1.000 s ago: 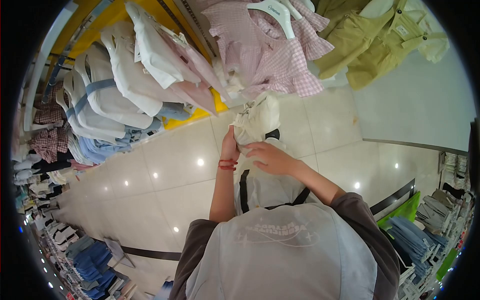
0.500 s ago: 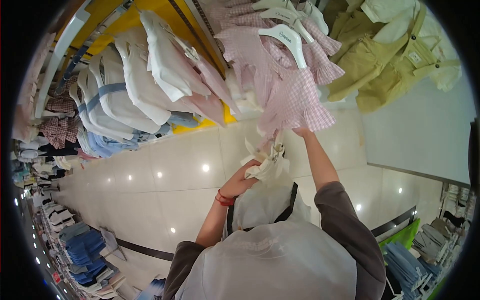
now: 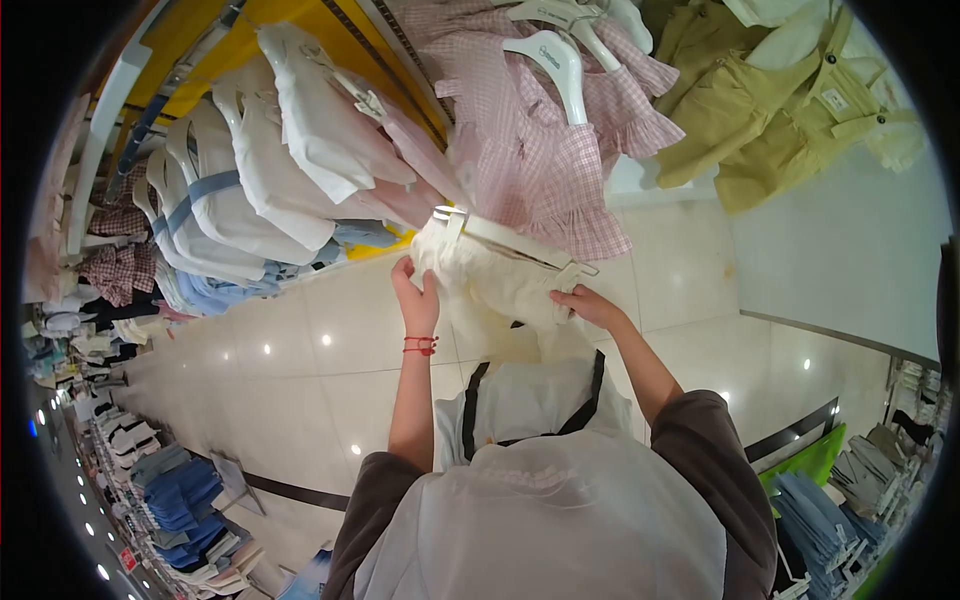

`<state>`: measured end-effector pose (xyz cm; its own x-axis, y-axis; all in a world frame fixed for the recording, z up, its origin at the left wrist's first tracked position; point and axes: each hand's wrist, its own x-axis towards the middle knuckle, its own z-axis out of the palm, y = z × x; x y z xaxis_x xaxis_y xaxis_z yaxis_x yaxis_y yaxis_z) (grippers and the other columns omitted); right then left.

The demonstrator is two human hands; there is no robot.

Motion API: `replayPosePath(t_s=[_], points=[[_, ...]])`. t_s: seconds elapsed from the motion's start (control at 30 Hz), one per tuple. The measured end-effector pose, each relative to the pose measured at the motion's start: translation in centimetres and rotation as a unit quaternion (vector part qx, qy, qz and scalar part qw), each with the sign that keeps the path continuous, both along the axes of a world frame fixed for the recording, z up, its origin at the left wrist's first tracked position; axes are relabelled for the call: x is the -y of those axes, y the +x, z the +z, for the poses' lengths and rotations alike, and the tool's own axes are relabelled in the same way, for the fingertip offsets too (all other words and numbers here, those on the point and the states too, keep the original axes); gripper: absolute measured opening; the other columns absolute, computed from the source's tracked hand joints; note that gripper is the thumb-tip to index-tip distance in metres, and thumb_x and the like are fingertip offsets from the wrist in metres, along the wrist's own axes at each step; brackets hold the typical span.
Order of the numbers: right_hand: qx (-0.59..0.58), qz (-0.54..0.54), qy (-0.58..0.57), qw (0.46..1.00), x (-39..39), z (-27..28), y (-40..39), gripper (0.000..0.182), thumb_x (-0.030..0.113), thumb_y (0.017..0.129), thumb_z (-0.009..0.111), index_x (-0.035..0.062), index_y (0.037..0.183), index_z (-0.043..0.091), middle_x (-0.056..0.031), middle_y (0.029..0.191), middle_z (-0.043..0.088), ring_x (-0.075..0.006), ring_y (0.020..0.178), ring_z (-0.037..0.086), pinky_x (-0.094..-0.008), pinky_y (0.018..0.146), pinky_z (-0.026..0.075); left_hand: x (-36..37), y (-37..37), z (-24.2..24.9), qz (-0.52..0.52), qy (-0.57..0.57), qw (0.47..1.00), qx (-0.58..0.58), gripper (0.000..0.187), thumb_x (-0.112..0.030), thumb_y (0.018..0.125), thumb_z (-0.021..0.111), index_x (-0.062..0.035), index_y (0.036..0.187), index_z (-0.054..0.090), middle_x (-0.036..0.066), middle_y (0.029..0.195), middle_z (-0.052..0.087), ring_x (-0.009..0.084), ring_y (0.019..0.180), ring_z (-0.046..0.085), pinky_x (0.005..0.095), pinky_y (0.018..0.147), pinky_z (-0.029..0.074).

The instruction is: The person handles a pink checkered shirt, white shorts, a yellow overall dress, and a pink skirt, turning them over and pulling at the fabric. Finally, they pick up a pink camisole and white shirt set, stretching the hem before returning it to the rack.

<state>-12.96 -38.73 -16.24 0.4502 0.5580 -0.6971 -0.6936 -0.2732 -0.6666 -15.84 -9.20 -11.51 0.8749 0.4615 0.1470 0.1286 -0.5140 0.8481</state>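
Note:
In front of my body, cream pants [image 3: 495,275] hang from a white clip hanger [image 3: 510,236], with the waistband spread between my two hands. My left hand [image 3: 417,300] grips the left side of the pants, thumb and fingers around the edge. At the right end, my right hand [image 3: 588,305] pinches the fabric close to the hanger's clip. The lower part of the pants drops towards my apron and is partly lost against it. Just beyond them hangs a pink gingham top [image 3: 535,150] on a white hanger.
White tops [image 3: 310,130] hang in a row at the left. Khaki overalls [image 3: 770,120] hang at the upper right beside a white panel [image 3: 840,260]. Folded jeans [image 3: 180,500] sit on racks at the lower left, and more jeans [image 3: 815,520] at the lower right. Tiled floor [image 3: 310,400] lies between.
The cream pants have been raised and spread out flat, where before they hung bunched together. My left hand has moved up and left; my right hand has come down from the pink top onto the pants.

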Motion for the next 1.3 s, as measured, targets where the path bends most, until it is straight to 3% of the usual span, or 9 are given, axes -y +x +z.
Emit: replayPosePath(t_s=[0.07, 0.17, 0.43, 0.6, 0.77, 0.87, 1.1, 1.2, 1.3], points=[[-0.026, -0.057, 0.02, 0.998, 0.3, 0.7, -1.2, 0.044, 0.037, 0.083, 0.056, 0.0019, 0.109, 0.052, -0.0032, 0.101, 0.056, -0.0126, 0.092, 0.053, -0.0264, 0.078, 0.043, 1.2, -0.3, -0.8, -0.025, 0.133, 0.99, 0.046, 0.04, -0.003, 0.074, 0.06, 0.0013, 0.111, 0.044, 0.014, 0.101, 0.048, 0.0249, 0.086, 0.051, 0.0331, 0.079, 0.042], [0.003, -0.155, 0.106, 0.982, -0.4, 2.1, -2.8, 0.043, 0.037, 0.083, 0.056, 0.0015, 0.107, 0.052, -0.0029, 0.098, 0.057, -0.0126, 0.086, 0.054, -0.0269, 0.072, 0.043, 5.3, -2.5, -1.9, -0.245, -0.033, 0.966, -0.073, 0.042, -0.005, 0.073, 0.066, -0.0015, 0.11, 0.045, 0.009, 0.097, 0.052, 0.0177, 0.084, 0.054, 0.029, 0.075, 0.045], [0.201, 0.119, -0.118, 0.965, -0.2, 4.1, -2.0, 0.032, 0.021, 0.082, 0.055, -0.0003, 0.105, 0.052, -0.0023, 0.092, 0.058, -0.0117, 0.078, 0.054, -0.0276, 0.066, 0.044, 10.8, -3.7, -1.2, -0.361, -0.157, 0.904, -0.167, 0.027, -0.009, 0.074, 0.066, 0.0012, 0.091, 0.048, 0.01, 0.074, 0.058, 0.02, 0.073, 0.062, 0.0292, 0.067, 0.048], [0.133, -0.026, 0.026, 0.99, 0.5, 4.4, -3.3, 0.023, 0.02, 0.085, 0.054, 0.0021, 0.099, 0.053, -0.0005, 0.083, 0.057, -0.0106, 0.071, 0.052, -0.0248, 0.065, 0.044, 12.2, -4.3, -0.4, -0.327, -0.191, 0.915, -0.141, 0.024, -0.01, 0.071, 0.066, 0.0011, 0.083, 0.048, 0.012, 0.071, 0.057, 0.0217, 0.072, 0.062, 0.0311, 0.062, 0.048], [0.175, -0.042, 0.045, 0.983, 1.1, 4.6, -4.4, 0.018, 0.018, 0.085, 0.052, 0.0028, 0.096, 0.052, -0.0006, 0.076, 0.054, -0.01, 0.067, 0.049, -0.0245, 0.062, 0.042, 12.2, -3.8, -2.7, -0.278, -0.029, 0.946, -0.164, 0.015, -0.008, 0.07, 0.059, -0.0012, 0.079, 0.049, 0.013, 0.071, 0.057, 0.0257, 0.064, 0.059, 0.034, 0.057, 0.046], [0.307, -0.021, -0.188, 0.933, 2.4, 4.3, -4.5, 0.016, 0.016, 0.085, 0.052, 0.0023, 0.093, 0.05, -0.0032, 0.067, 0.05, -0.0104, 0.064, 0.046, -0.0258, 0.059, 0.039, 11.1, -2.8, -2.4, -0.234, 0.005, 0.96, -0.15, 0.012, -0.006, 0.07, 0.057, -0.0013, 0.079, 0.05, 0.013, 0.068, 0.057, 0.0241, 0.061, 0.058, 0.032, 0.056, 0.046], [0.395, -0.298, -0.21, 0.843, 1.5, 5.2, -4.8, 0.01, 0.006, 0.081, 0.055, 0.0023, 0.086, 0.047, -0.0033, 0.07, 0.047, -0.0103, 0.061, 0.046, -0.0257, 0.054, 0.04, 12.1, -2.7, 0.2, -0.237, -0.061, 0.962, -0.122, 0.011, -0.007, 0.069, 0.058, -0.0011, 0.073, 0.049, 0.011, 0.065, 0.056, 0.0234, 0.057, 0.056, 0.0328, 0.054, 0.045], [0.423, -0.31, -0.141, 0.84, 1.7, 4.6, -5.3, 0.013, 0.001, 0.079, 0.055, 0.0023, 0.092, 0.05, -0.0038, 0.081, 0.053, -0.0108, 0.067, 0.051, -0.0242, 0.059, 0.042, 12.5, -2.8, 1.0, -0.245, -0.058, 0.961, -0.118, 0.012, -0.007, 0.068, 0.058, -0.0015, 0.072, 0.048, 0.012, 0.064, 0.055, 0.0251, 0.057, 0.055, 0.0345, 0.054, 0.045], [0.296, -0.168, 0.054, 0.939, 0.7, 5.4, -6.1, 0.017, 0.0, 0.08, 0.053, 0.002, 0.097, 0.051, -0.0047, 0.089, 0.057, -0.0114, 0.077, 0.054, -0.0239, 0.067, 0.044, 13.5, -3.5, 1.8, -0.268, -0.041, 0.957, -0.098, 0.014, -0.008, 0.068, 0.059, -0.002, 0.072, 0.047, 0.012, 0.063, 0.053, 0.0271, 0.057, 0.054, 0.0357, 0.054, 0.044]])
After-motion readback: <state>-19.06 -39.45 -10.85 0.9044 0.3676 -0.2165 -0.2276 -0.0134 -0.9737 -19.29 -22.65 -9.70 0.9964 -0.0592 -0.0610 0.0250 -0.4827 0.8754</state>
